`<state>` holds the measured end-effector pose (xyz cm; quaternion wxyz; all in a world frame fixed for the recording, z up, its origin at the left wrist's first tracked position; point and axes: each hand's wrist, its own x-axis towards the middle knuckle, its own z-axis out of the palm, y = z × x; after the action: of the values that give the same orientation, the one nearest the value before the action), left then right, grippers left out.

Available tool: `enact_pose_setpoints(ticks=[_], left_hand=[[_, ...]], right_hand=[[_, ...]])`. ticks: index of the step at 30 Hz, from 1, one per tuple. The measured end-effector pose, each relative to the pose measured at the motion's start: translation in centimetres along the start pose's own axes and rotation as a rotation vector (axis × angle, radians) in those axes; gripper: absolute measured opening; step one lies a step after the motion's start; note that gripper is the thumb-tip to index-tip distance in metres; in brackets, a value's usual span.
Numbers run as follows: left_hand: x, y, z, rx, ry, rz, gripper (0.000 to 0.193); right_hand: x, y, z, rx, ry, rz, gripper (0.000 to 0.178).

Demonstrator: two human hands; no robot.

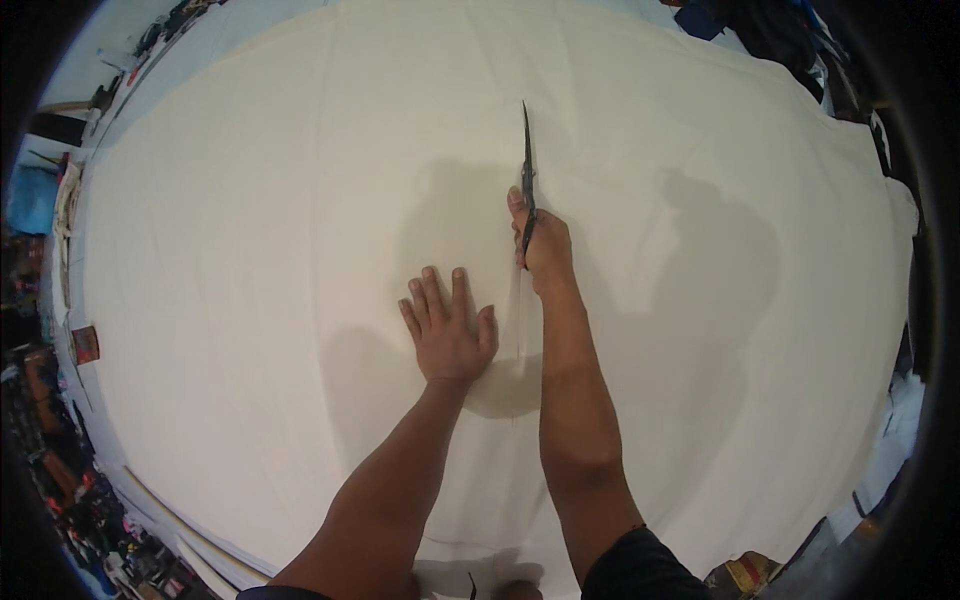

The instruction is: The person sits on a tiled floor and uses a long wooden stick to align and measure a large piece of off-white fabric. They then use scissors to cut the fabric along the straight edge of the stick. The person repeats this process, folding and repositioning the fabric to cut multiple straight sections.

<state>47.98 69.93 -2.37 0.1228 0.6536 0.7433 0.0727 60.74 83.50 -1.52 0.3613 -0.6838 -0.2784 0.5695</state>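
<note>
A large sheet of cream fabric [230, 220] covers nearly the whole table. My left hand [449, 330] lies flat on it with the fingers spread, left of the middle. Farther out and to the right, my right hand [543, 243] is closed round the handles of dark fabric scissors [529, 175]. Their blades point away from me and look closed or nearly so. Behind the scissors, a straight slit [520, 330] in the cloth runs back toward me between my forearms. Part of the handles is hidden by my fingers.
A small reddish-brown piece [86, 345] sits by the fabric's left edge. Cluttered items, with a blue bundle [33, 200], line the left side. Dark cloth [765, 40] is heaped at the far right. A red and yellow object [745, 575] lies at the near right.
</note>
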Motion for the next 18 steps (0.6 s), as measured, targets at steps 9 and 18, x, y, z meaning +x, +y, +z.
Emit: enact_pose_setpoints(ticks=[9, 18], left_hand=[[-0.1, -0.3, -0.2, -0.001, -0.087, -0.044, 0.067], [-0.1, 0.1, 0.2, 0.009, -0.078, -0.020, 0.067]], right_hand=[[1.2, 0.8, 0.5, -0.101, 0.009, -0.036, 0.056], [12.7, -8.5, 2.3, -0.040, -0.004, -0.041, 0.057]])
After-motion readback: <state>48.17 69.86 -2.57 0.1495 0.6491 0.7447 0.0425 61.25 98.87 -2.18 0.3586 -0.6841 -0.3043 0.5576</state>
